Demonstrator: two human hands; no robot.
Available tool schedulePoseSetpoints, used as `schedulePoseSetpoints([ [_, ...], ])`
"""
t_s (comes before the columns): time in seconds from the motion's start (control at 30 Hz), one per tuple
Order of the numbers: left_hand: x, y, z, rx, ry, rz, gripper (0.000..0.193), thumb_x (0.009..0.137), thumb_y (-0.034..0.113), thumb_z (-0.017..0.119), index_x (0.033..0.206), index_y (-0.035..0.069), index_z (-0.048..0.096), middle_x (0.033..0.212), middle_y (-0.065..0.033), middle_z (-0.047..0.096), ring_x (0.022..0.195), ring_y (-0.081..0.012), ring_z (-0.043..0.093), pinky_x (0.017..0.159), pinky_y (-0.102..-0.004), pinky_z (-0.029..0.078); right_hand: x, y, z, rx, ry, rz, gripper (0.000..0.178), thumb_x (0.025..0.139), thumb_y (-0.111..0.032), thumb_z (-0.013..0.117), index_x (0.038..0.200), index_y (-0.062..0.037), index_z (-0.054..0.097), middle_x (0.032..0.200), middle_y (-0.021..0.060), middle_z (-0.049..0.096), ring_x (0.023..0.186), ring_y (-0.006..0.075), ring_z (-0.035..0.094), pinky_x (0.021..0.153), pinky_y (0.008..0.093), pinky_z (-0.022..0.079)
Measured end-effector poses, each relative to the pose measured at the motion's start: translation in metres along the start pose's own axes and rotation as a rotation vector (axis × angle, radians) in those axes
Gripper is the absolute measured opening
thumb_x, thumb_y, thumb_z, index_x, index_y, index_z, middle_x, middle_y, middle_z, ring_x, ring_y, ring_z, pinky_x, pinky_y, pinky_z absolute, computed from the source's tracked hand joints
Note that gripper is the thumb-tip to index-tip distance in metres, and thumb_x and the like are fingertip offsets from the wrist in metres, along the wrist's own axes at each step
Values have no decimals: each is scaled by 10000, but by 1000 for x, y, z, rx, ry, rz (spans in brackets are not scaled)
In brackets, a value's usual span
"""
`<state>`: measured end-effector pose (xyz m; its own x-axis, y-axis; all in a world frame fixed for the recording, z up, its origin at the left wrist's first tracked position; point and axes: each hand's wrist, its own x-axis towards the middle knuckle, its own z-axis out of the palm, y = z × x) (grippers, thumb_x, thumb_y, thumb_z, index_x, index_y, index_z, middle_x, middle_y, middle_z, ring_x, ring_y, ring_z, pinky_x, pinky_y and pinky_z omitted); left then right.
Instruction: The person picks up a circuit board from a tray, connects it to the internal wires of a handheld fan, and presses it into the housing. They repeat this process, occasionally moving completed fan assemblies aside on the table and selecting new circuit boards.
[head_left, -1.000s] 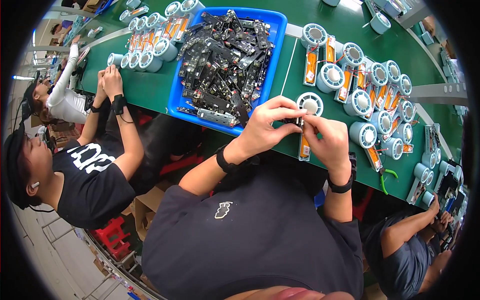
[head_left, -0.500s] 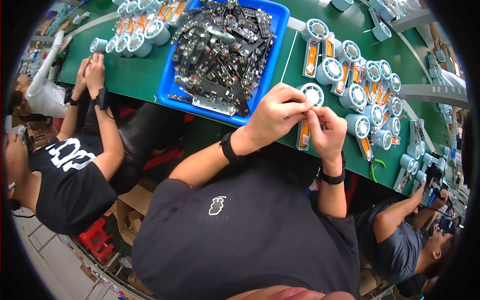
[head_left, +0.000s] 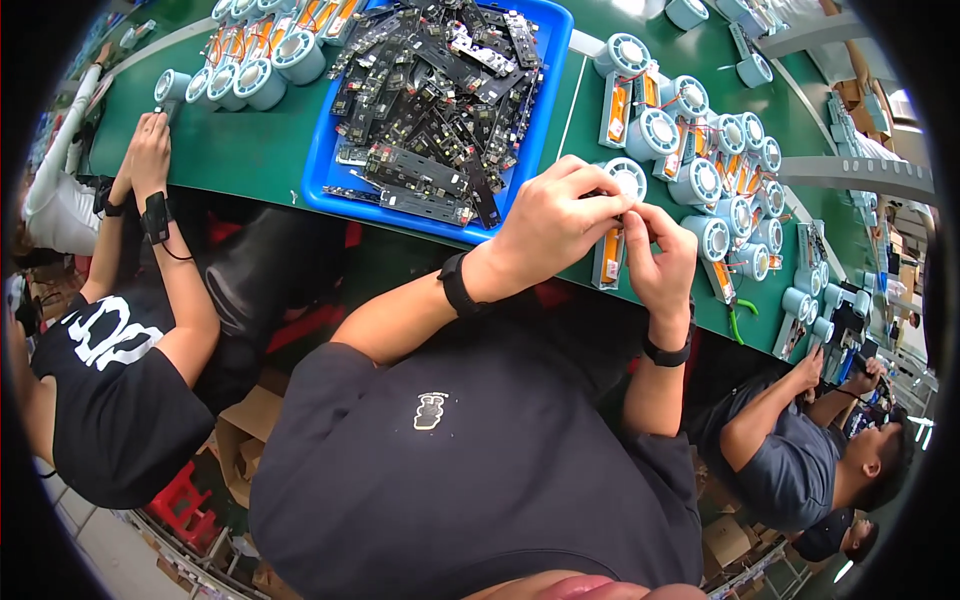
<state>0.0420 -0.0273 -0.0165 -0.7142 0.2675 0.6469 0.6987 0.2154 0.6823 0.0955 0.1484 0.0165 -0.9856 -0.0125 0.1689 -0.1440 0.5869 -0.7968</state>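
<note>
A small dark part (head_left: 601, 192), too covered to identify surely, sits pinched in the fingertips of the left hand (head_left: 553, 220) and right hand (head_left: 661, 262), over the table (head_left: 573, 268). Just beyond is a round light-blue unit (head_left: 627, 178); leftward, a blue tray (head_left: 322, 168) holds black circuit boards (head_left: 440, 120); rightward, more units (head_left: 696, 182).
</note>
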Motion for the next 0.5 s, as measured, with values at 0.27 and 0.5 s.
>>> schedulePoseSetpoints([
  [0.27,2,13,-3,48,-18,17,286,735,7,836,1011,60,785,973,-58,716,902,-257,668,773,-354,557,7,9,-3,92,-74,-112,106,960,-85,709,991,10,742,700,120,664,554,212,616,538,328,456],
  [0.5,-1,10,-3,84,-72,14,331,732,3,838,1054,63,785,970,-67,708,902,-262,664,780,-361,551,3,13,7,38,-19,-212,97,947,-91,723,968,4,728,724,146,670,581,280,623,559,347,481],
])
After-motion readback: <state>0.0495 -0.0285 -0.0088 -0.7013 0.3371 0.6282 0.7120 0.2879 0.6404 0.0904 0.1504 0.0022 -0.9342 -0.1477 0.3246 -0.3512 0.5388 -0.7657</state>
